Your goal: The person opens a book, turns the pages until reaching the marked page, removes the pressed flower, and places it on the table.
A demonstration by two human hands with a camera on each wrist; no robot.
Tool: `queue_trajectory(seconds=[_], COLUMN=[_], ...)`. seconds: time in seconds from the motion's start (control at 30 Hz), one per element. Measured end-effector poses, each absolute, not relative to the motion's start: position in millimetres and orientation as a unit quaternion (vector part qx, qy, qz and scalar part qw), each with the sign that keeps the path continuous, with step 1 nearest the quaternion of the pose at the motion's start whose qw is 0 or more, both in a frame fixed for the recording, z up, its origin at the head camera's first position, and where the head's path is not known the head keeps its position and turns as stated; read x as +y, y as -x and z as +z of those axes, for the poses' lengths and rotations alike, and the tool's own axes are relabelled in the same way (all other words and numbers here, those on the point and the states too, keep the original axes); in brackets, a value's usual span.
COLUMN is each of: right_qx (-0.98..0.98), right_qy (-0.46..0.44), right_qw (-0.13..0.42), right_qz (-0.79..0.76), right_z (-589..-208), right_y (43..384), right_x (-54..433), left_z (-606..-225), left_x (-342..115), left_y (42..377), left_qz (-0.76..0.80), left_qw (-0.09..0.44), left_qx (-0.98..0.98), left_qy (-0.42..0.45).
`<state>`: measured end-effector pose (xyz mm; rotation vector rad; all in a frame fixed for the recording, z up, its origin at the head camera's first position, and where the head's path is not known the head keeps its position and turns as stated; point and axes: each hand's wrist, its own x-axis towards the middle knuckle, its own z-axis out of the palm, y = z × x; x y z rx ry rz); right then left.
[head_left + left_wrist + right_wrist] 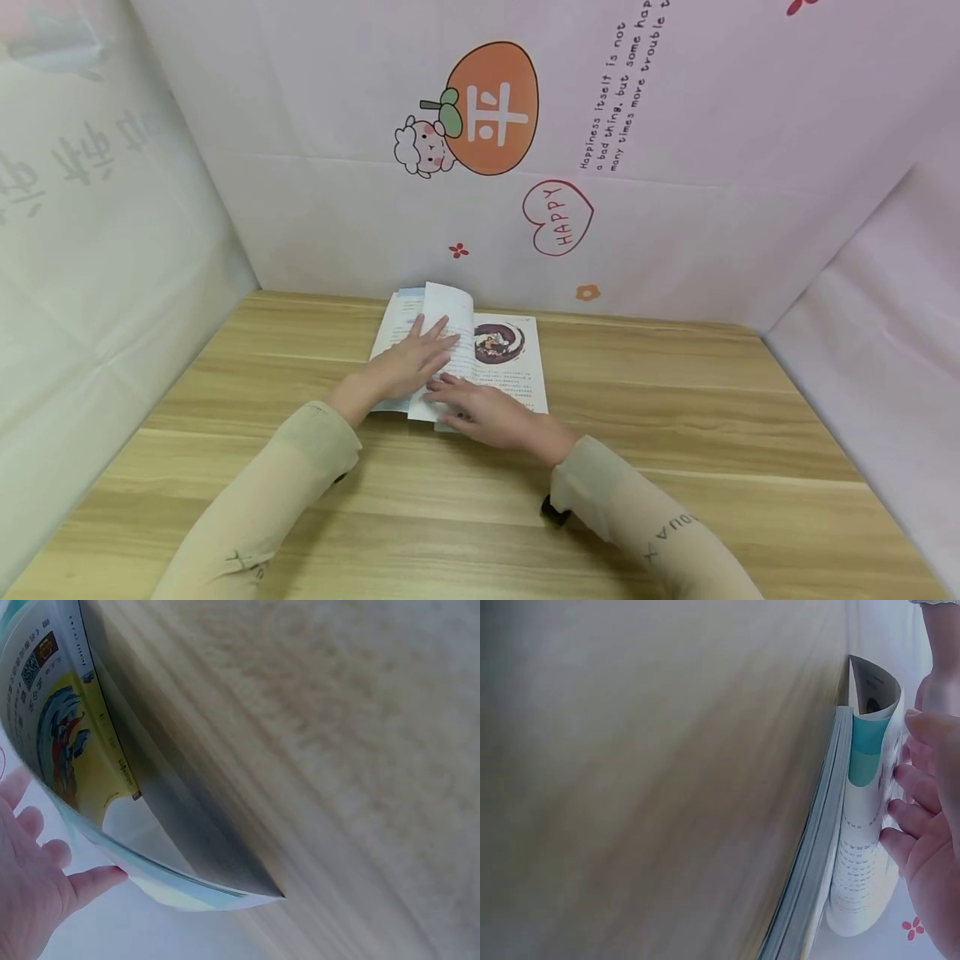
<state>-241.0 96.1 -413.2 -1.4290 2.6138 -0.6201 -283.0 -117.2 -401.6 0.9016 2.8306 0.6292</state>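
Observation:
An open book (510, 379) lies near the back of the wooden table, with a round dark illustration on its right page. One curled leaf (448, 302) stands over toward the left half. My left hand (408, 365) rests on that leaf with fingers spread; in the left wrist view, the thumb of the left hand (34, 889) touches the edge of the bowed pages, and a yellow illustrated cover flap (97, 742) shows beneath. Lower on the leaf, my right hand (483, 411) touches the paper. In the right wrist view, fingertips of the right hand (930, 817) lie against the curved leaf (862, 855).
The wooden table (675, 433) extends around the book on both sides and in front. A printed white cloth (337, 217) hangs behind the table, with more cloth at left and right. A dark band (555, 510) sits at the right wrist.

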Motion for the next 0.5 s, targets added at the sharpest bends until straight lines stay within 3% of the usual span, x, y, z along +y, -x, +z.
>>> queue_trajectory(seconds=[0.2, 0.5], right_qx=[0.854, 0.849], right_qy=[0.481, 0.496], right_qw=[0.052, 0.056], right_qz=[-0.191, -0.172], right_z=[-408.0, -405.6], right_y=[241.1, 242.8], right_x=[89.6, 86.4], left_z=[-398.9, -401.6], left_x=[-116.1, -111.0], left_y=[284.1, 285.8], left_qz=[0.214, 0.182], left_qw=[0.058, 0.108], left_qx=[0.930, 0.938], left_qy=[-0.293, -0.276])
